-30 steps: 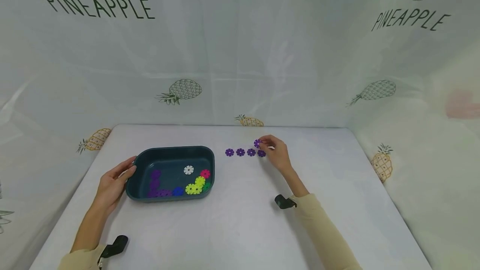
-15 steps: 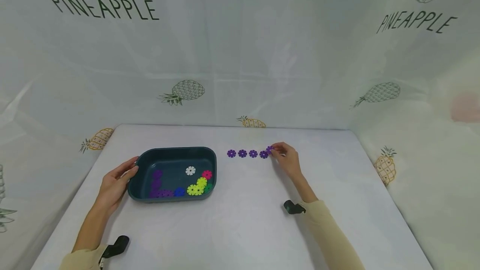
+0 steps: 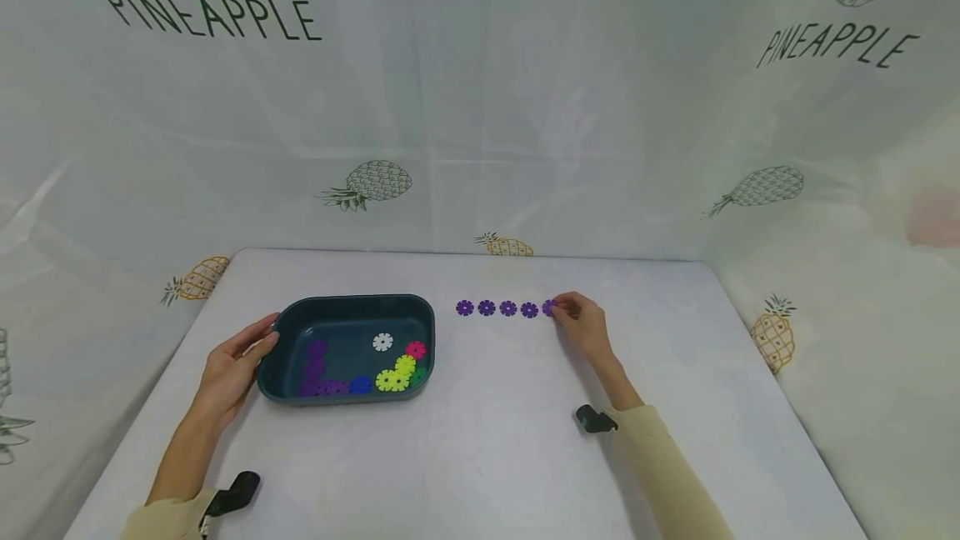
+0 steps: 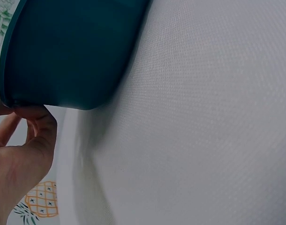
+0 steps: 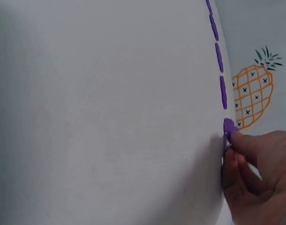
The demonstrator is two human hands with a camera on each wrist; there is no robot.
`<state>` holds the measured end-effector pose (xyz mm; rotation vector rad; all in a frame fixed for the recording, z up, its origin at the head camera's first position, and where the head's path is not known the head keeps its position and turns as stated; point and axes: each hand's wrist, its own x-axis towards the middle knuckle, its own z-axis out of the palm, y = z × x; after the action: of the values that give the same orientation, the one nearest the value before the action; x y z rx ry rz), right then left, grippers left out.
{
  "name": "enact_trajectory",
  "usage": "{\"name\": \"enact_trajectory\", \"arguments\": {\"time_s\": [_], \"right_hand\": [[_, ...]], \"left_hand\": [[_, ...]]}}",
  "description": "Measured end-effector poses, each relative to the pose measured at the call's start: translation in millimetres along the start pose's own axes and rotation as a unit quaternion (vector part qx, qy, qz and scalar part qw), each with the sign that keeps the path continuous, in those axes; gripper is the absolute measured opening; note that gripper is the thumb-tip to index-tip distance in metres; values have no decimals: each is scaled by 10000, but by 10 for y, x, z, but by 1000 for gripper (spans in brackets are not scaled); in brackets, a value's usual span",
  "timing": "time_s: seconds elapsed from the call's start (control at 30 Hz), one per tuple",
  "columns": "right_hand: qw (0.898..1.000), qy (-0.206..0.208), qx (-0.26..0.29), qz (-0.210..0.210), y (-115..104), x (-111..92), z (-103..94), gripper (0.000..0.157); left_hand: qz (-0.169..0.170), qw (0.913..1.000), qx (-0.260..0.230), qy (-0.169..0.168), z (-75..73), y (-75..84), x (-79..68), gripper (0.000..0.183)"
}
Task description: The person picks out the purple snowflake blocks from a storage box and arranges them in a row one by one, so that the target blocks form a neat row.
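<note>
Purple flower discs (image 3: 330,387) lie in the near left part of the teal tray (image 3: 341,348); a white disc (image 3: 382,342) sits farther back. The left hand (image 3: 231,367) grips the tray's left end. Right of the tray, at the far end of a purple row (image 3: 508,308), the right hand (image 3: 587,328) pinches another purple disc (image 3: 548,307). Behind the tray hangs a pineapple-print curtain (image 3: 480,107).

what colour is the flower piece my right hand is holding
The flower piece in your right hand is purple; it shows best in the head view.
</note>
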<state>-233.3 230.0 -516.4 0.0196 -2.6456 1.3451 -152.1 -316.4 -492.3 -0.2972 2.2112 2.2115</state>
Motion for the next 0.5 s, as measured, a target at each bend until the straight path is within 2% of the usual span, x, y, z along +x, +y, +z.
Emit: {"name": "enact_trajectory", "arguments": {"time_s": [0.2, 0.5], "right_hand": [[9992, -133, -358, -121, -17, 0, -15, 22], [9993, -50, -309, -223, -70, -1, -22, 20]], "left_hand": [[63, 10000, -20, -28, 0, 9, -2, 55], [-9, 10000, -35, 8, -1, 14, -3, 58]]}}
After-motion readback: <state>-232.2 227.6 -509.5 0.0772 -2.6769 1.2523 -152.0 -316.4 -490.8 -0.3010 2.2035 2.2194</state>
